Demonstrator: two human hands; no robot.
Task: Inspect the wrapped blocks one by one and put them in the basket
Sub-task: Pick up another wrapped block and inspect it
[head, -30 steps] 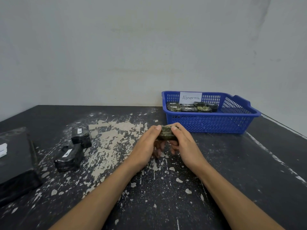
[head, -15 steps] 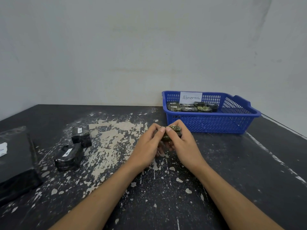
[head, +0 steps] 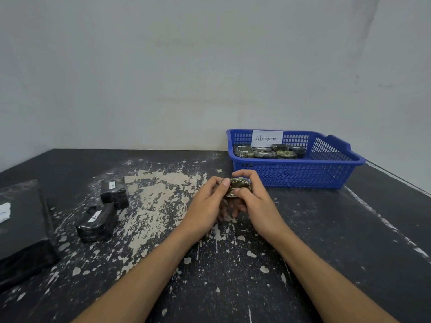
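Two hands, mine, are together just in front of the blue basket (head: pixel 300 177), both closed on one wrapped block (head: pixel 240 184) held up in my fingertips over the table (head: pixel 338 252). My left hand (head: pixel 206 203) pinches the block's end farther from the basket, thumb on top. My right hand (head: pixel 255 201) curls its fingers over the end nearer the basket, thumb across the face toward me. The wrap is shiny, dark with olive patches.

Inside the basket, along its far wall, several more packed blocks (head: pixel 265 153) lie side by side below a white paper label (head: pixel 267 138) reading "Abnormal". Well left of the basket, two more sit on the table, the nearer black block (head: pixel 114 193) and just beyond it the farther black block (head: pixel 96 221), each with a small white sticker. Farthest from the basket, at the table's left edge, sits a large black package (head: pixel 22 229). Pale worn patches mark the dark tabletop between those two blocks and my hands.
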